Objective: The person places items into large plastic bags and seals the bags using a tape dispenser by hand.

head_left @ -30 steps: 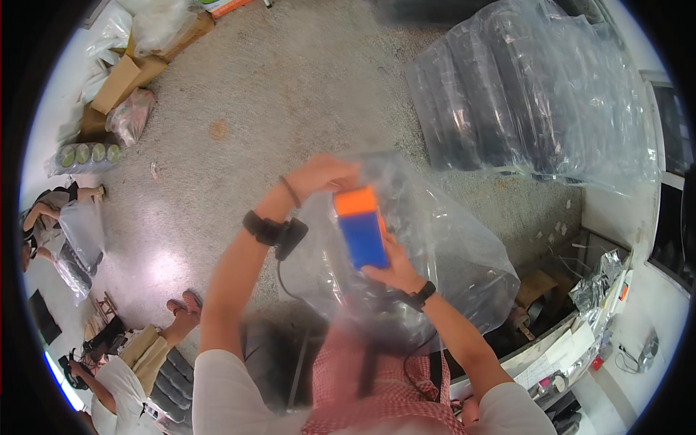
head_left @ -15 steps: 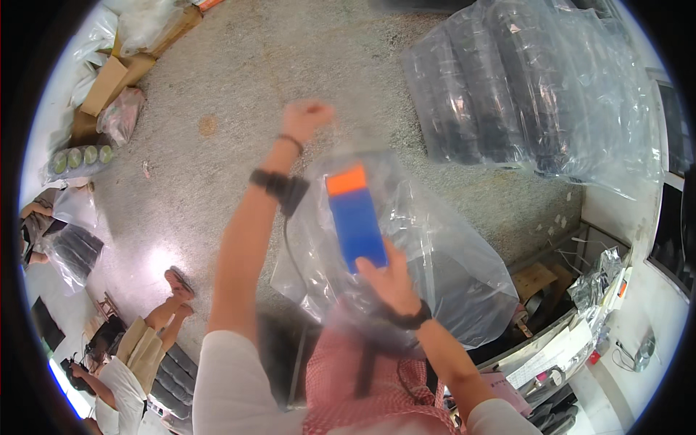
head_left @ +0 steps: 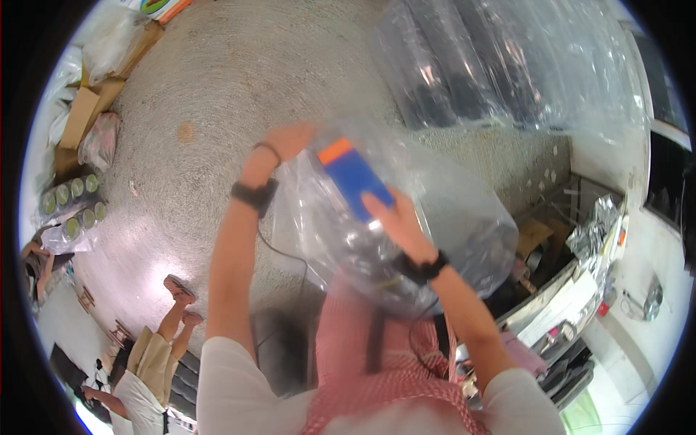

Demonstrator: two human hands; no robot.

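Observation:
A clear plastic bag [head_left: 464,199] spreads over my lap, creased and shiny, with dark contents showing faintly at its lower right. My right hand [head_left: 402,221] is closed round the lower end of a flat blue block with an orange end [head_left: 357,181], held tilted above the bag. Its exact kind cannot be made out. At the bag's upper left edge is my left hand [head_left: 290,140], bent at the wrist. Motion smears its fingers, so I cannot see whether they grip the film. Dark bands circle both my wrists.
Large clear-wrapped dark rolls [head_left: 493,65] lie at the far right. A cluttered low shelf [head_left: 544,246] stands to my right. Cardboard boxes [head_left: 83,119] and wrapped goods line the left wall. Another person [head_left: 145,370] is at lower left, and a dark seat [head_left: 281,348] is beside me.
My right hand has moved up and slightly right with the blue block, which now tilts further left. My left hand has come down leftward to the bag's edge. The whole view has shifted.

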